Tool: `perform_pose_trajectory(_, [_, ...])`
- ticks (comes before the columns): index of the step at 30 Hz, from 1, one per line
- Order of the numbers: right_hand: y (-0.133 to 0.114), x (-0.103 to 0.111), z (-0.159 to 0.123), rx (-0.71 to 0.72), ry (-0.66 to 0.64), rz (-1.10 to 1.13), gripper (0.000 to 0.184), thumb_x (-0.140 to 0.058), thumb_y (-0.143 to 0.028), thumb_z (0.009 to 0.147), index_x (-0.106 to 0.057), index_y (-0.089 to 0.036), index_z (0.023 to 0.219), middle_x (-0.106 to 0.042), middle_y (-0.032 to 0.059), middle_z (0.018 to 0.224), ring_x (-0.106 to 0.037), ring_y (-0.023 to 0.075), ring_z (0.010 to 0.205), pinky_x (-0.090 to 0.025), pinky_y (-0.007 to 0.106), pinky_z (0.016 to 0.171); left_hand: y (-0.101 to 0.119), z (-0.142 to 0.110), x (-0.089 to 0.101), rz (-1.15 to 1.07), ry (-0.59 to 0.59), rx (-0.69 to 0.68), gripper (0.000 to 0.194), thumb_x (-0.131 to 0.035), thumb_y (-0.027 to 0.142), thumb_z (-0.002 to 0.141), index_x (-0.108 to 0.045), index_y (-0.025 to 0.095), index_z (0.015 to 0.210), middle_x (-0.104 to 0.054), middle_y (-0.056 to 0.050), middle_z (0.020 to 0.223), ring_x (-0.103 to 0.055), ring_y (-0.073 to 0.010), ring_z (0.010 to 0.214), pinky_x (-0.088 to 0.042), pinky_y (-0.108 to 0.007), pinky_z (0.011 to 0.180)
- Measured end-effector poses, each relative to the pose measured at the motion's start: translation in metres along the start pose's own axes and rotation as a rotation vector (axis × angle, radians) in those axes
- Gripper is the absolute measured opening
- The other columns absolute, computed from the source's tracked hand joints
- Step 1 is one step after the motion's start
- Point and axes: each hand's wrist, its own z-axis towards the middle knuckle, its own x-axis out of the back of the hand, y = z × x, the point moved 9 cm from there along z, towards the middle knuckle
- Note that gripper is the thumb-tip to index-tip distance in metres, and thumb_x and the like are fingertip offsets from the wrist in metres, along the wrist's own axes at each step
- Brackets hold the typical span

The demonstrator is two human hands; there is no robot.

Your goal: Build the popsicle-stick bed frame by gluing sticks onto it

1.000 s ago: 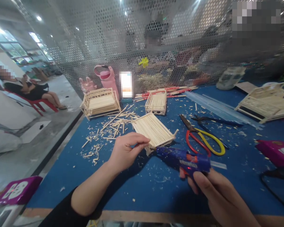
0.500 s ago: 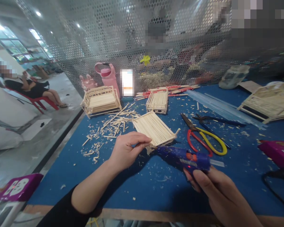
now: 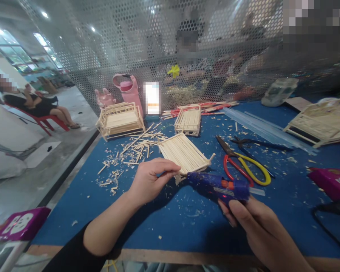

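Observation:
My left hand [image 3: 150, 177] pinches the near left corner of a small platform of pale wooden sticks [image 3: 185, 153]; its fingertips hide exactly what they grip there. The platform has short posts at its corners and lies on the blue tabletop. My right hand [image 3: 251, 219] is wrapped round the handle of a blue hot glue gun [image 3: 218, 186], whose small red light is lit. The gun's nozzle points left and meets the platform's near corner, close to my left fingertips. A clear glue stick [image 3: 257, 192] pokes out of the gun's back end.
Scissors [image 3: 242, 164] with red and yellow handles and dark pliers [image 3: 260, 143] lie right of the platform. Stick offcuts [image 3: 141, 147] are scattered left. Stick-built models [image 3: 121, 122] stand behind, near clear glue sticks [image 3: 260, 126]. A purple power strip [image 3: 330, 181] sits at right. A person sits at far left.
The glue gun's rear and my right hand have shifted slightly; its tip stays at the platform's corner. My left hand holds the same place. The view has moved a little.

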Motion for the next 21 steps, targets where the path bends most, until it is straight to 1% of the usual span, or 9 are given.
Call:
perform_pose_trajectory(4, [0.002,-0.002,0.001,-0.039,-0.018,0.019,0.045,-0.036,-0.051,0.091,-0.057,-0.022,0.063,-0.054,0.0010,0.054,-0.052,0.0158,0.051,-0.043,0.025,0.045,0.001,0.000,0.000,0.010,0.002,-0.002,0.010,-0.063,0.011,0.080,-0.071,0.017,0.082,-0.074,-0.003,0.076,-0.069,-0.0117,0.071,-0.057,-0.021,0.067])
perform_pose_trajectory(9, [0.008,0.012,-0.010,-0.073,0.092,0.037,0.044,-0.042,-0.052,0.089,-0.062,-0.021,0.064,-0.064,0.0052,0.062,-0.061,0.0197,0.060,-0.050,0.029,0.054,-0.004,0.000,-0.003,-0.015,-0.007,0.062,0.009,-0.062,0.013,0.081,-0.070,0.017,0.083,-0.075,-0.004,0.081,-0.069,-0.0125,0.076,-0.057,-0.022,0.072])
perform_pose_trajectory(12, [0.004,0.012,-0.015,0.020,0.049,-0.009,0.040,-0.046,-0.050,0.087,-0.069,-0.021,0.072,-0.070,0.0060,0.066,-0.065,0.0206,0.060,-0.054,0.028,0.056,-0.006,-0.001,-0.006,-0.034,-0.030,0.098,0.011,-0.061,0.014,0.082,-0.071,0.017,0.084,-0.075,-0.005,0.083,-0.070,-0.0127,0.076,-0.057,-0.023,0.072])
perform_pose_trajectory(14, [-0.003,0.009,-0.016,0.098,0.021,-0.038,0.037,-0.047,-0.047,0.087,-0.072,-0.022,0.079,-0.071,0.0055,0.067,-0.065,0.0200,0.056,-0.056,0.028,0.056,-0.007,-0.001,-0.008,-0.038,-0.046,0.114,0.013,-0.060,0.014,0.083,-0.071,0.018,0.085,-0.076,-0.004,0.084,-0.070,-0.0130,0.075,-0.057,-0.024,0.072])
perform_pose_trajectory(15, [-0.008,0.007,-0.016,0.134,0.015,-0.053,0.035,-0.046,-0.046,0.087,-0.072,-0.023,0.085,-0.072,0.0057,0.070,-0.067,0.0205,0.057,-0.057,0.028,0.058,-0.007,-0.001,-0.008,-0.037,-0.050,0.120,0.013,-0.059,0.015,0.083,-0.072,0.019,0.085,-0.076,-0.004,0.084,-0.070,-0.0132,0.075,-0.057,-0.024,0.072])
perform_pose_trajectory(16, [-0.013,0.006,-0.015,0.169,0.013,-0.069,0.033,-0.046,-0.044,0.088,-0.072,-0.023,0.092,-0.074,0.0063,0.074,-0.069,0.0217,0.062,-0.058,0.030,0.061,-0.007,-0.001,-0.008,-0.036,-0.050,0.124,0.014,-0.059,0.015,0.083,-0.072,0.019,0.085,-0.076,-0.004,0.084,-0.070,-0.0133,0.076,-0.057,-0.025,0.073])
perform_pose_trajectory(18, [-0.026,0.002,-0.012,0.250,0.012,-0.100,0.033,-0.046,-0.039,0.089,-0.069,-0.024,0.106,-0.075,0.0080,0.088,-0.071,0.0245,0.078,-0.058,0.033,0.071,-0.005,0.000,-0.006,-0.038,-0.042,0.125,0.014,-0.058,0.016,0.083,-0.072,0.018,0.085,-0.075,-0.004,0.084,-0.070,-0.0135,0.075,-0.057,-0.025,0.073])
perform_pose_trajectory(20, [-0.036,0.001,-0.012,0.335,0.033,-0.134,0.033,-0.048,-0.035,0.088,-0.065,-0.023,0.114,-0.073,0.0086,0.101,-0.070,0.0250,0.091,-0.058,0.033,0.077,-0.003,0.000,-0.004,-0.039,-0.034,0.119,0.017,-0.055,0.015,0.083,-0.071,0.017,0.086,-0.075,-0.005,0.084,-0.070,-0.0137,0.075,-0.057,-0.025,0.072])
perform_pose_trajectory(21, [-0.038,0.001,-0.012,0.371,0.050,-0.153,0.032,-0.049,-0.033,0.088,-0.064,-0.022,0.115,-0.072,0.0084,0.105,-0.069,0.0246,0.094,-0.057,0.032,0.078,-0.002,0.001,-0.003,-0.039,-0.033,0.114,0.019,-0.053,0.014,0.082,-0.071,0.017,0.086,-0.075,-0.006,0.084,-0.070,-0.0137,0.076,-0.057,-0.025,0.072])
